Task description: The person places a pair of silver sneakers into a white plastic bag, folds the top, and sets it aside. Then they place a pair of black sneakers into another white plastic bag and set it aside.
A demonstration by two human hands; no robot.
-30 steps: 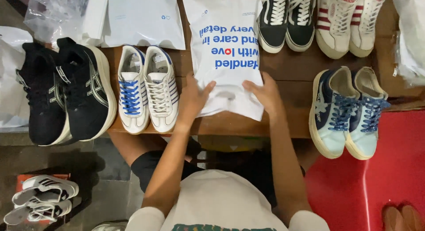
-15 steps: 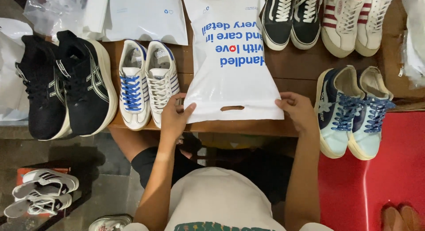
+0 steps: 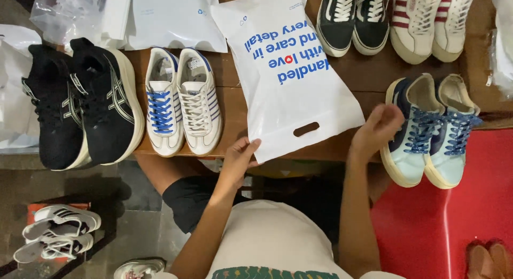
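A white plastic bag (image 3: 291, 76) with blue and red print and a cut-out handle lies flat and slightly turned on the brown wooden table (image 3: 363, 76). My left hand (image 3: 239, 157) pinches the bag's near left corner. My right hand (image 3: 377, 128) hovers off the bag's right side, fingers loosely curled, holding nothing, right beside a pair of navy and pale blue sneakers (image 3: 430, 129).
White sneakers with blue stripes (image 3: 181, 100) and black running shoes (image 3: 80, 108) stand to the left. Black-and-white (image 3: 352, 17) and red-striped sneakers (image 3: 433, 20) stand at the back. More white bags (image 3: 171, 17) lie at the back left. White shoes on an orange box (image 3: 56, 231) rest on the floor; red surface (image 3: 454, 220) right.
The bag has been spread out and slid toward me, turning a little. My right hand let go of the bag's corner and moved right toward the blue sneakers; my left hand keeps its corner.
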